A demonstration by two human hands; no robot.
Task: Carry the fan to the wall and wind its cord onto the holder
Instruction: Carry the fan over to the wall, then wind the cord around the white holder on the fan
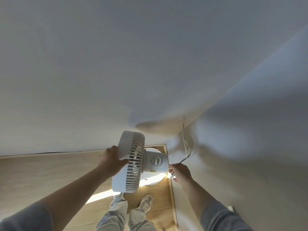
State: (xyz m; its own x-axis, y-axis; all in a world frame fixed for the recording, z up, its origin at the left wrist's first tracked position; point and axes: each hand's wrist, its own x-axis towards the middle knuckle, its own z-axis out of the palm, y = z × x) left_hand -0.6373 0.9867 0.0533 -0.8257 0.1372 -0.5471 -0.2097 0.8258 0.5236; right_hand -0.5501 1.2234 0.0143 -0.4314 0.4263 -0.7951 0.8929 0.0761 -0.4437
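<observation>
A white fan (pixel 131 162) stands in the room's corner on its round base (pixel 154 180). Its grille faces left and a round dial (pixel 155 161) shows on its motor housing. My left hand (pixel 113 158) grips the rim of the fan head from the left. My right hand (pixel 179 172) pinches the white cord (pixel 186 145) just right of the housing. From my fingers the cord loops upward along the right wall. I see no cord holder.
Two white walls meet in the corner (pixel 183 117) above the fan. A wooden skirting board (pixel 50 154) runs along both walls over light wood flooring. My feet (pixel 145 204) stand just behind the fan. A small white fitting (pixel 230 208) sits low on the right wall.
</observation>
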